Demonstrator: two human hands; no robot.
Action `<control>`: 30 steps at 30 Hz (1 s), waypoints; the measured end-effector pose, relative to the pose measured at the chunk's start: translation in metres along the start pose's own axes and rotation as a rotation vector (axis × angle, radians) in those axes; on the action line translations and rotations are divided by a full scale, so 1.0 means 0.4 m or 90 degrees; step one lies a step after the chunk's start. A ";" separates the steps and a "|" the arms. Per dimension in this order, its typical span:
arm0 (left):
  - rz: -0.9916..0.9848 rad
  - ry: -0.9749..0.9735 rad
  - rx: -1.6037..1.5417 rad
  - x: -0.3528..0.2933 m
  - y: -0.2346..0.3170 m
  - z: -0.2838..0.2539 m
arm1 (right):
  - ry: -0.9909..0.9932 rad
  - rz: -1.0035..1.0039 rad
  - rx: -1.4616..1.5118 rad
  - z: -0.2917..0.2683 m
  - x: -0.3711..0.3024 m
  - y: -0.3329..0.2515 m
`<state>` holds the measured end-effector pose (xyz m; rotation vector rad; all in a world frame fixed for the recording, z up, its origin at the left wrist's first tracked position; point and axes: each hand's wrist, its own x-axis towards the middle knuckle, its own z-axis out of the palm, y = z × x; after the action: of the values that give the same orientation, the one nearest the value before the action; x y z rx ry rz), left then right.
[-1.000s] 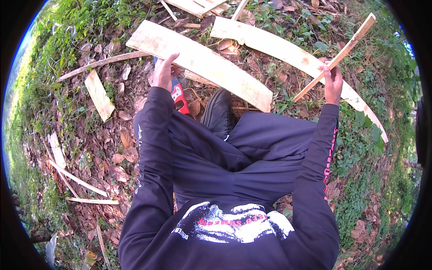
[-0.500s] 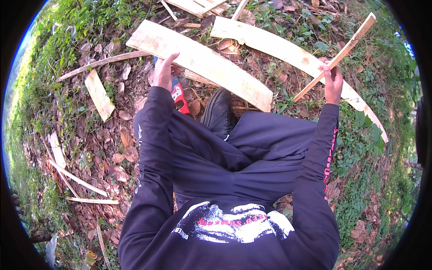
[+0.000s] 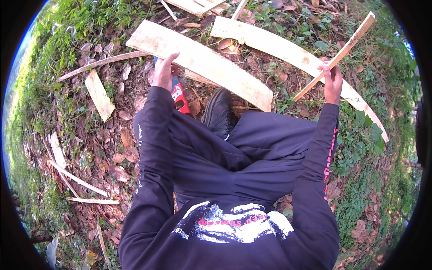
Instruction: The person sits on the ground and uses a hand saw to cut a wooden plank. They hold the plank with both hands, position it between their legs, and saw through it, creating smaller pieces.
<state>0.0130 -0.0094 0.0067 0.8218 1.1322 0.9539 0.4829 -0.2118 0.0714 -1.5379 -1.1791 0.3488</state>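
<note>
My left hand [image 3: 163, 74] grips the near edge of a wide, pale wooden board [image 3: 202, 63], its thumb at the edge and its other fingers hidden underneath. The board slants from upper left down to near my shoe. In my right hand [image 3: 333, 84] is a thin wooden stick [image 3: 354, 39], pinched between thumb and fingers and pointing up to the right. Below the stick, a longer wooden board [image 3: 279, 48] lies on the ground. A saw with a red handle [image 3: 180, 100] lies by my left wrist, partly hidden by my sleeve and the board.
My dark shoe [image 3: 218, 114] and crossed legs are just below the board. Short wood offcuts [image 3: 100, 95] and thin strips [image 3: 78, 177] lie among dry leaves on the left. More wooden pieces [image 3: 189, 5] are stacked at the far edge. Green plants [image 3: 360, 162] grow on the right.
</note>
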 end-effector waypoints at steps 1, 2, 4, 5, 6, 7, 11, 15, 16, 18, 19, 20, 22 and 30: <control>0.000 0.001 0.001 0.000 0.000 0.000 | 0.002 0.001 -0.001 0.001 0.000 -0.001; 0.001 0.000 0.001 -0.001 0.001 0.001 | 0.003 0.002 -0.001 0.001 -0.001 -0.001; 0.002 -0.002 0.002 -0.002 0.003 0.002 | 0.004 0.003 -0.003 0.001 -0.001 -0.003; 0.001 -0.001 0.002 -0.002 0.003 0.002 | 0.004 0.004 -0.005 0.000 -0.001 -0.004; 0.000 0.000 0.003 -0.002 0.002 0.001 | 0.004 0.004 -0.006 -0.001 -0.002 -0.005; -0.002 0.001 0.003 -0.002 0.002 0.001 | 0.005 0.006 -0.009 -0.001 -0.001 -0.005; -0.001 0.004 0.002 -0.001 0.001 0.001 | 0.006 0.009 -0.016 -0.001 -0.001 -0.001; 0.000 0.004 0.003 0.000 0.000 0.001 | 0.006 0.010 -0.010 -0.001 -0.001 -0.002; 0.000 0.005 0.003 0.000 0.000 0.001 | 0.006 0.010 -0.009 0.000 -0.002 -0.003; 0.003 0.002 0.001 0.000 -0.001 0.000 | 0.007 0.010 -0.008 0.001 -0.002 -0.006; 0.005 0.001 0.001 0.001 -0.001 0.000 | 0.007 0.011 -0.006 0.000 -0.002 -0.006; 0.004 0.001 0.000 0.001 -0.002 -0.001 | 0.007 0.012 -0.005 0.000 -0.002 -0.007; 0.003 0.001 0.000 -0.003 0.001 0.003 | 0.008 0.014 -0.004 -0.001 -0.003 -0.007; 0.006 -0.003 0.000 -0.006 0.006 0.003 | 0.006 0.008 -0.012 -0.002 -0.001 -0.002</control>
<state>0.0133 -0.0110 0.0099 0.8288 1.1254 0.9598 0.4829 -0.2129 0.0722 -1.5628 -1.1693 0.3399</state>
